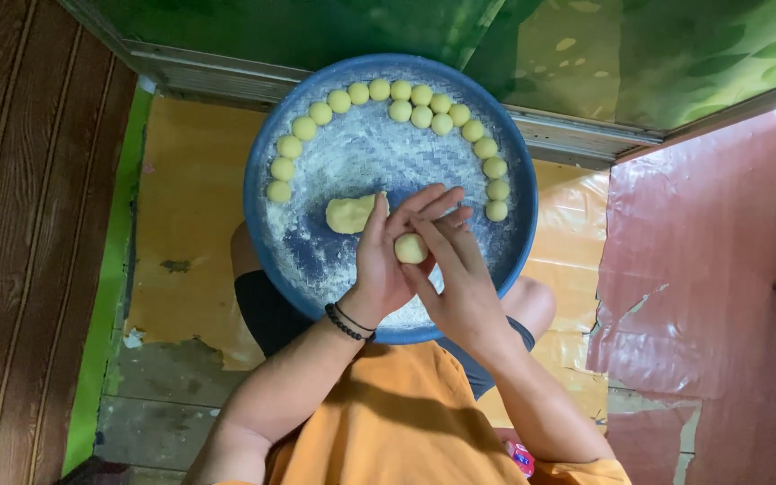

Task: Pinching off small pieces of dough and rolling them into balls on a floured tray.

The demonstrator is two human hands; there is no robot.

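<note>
Pale yellow and round, the small dough ball (410,249) sits between your two palms, just above the near half of the wide blue round tray (258,202) that rests on your lap. Your left hand (388,256) lies beneath it, palm up, fingers spread toward the far rim, a black beaded bracelet (348,322) around its wrist. Your right hand (460,283) crosses over from the right with its fingers laid against the ball, so the grip of both hands is pressed together on the dough, fingers loose rather than clenched. Just left of your left fingertips, a flattened lump of the same yellow dough (350,214) lies on the white flour dusting (361,157) that covers the tray floor. A curved row of finished yellow dough balls (379,90) follows the far rim from left to right, a few doubled up near the top. Your orange shirt (397,422) fills the bottom of the view, above a worn yellow floor covering (190,198).
</note>
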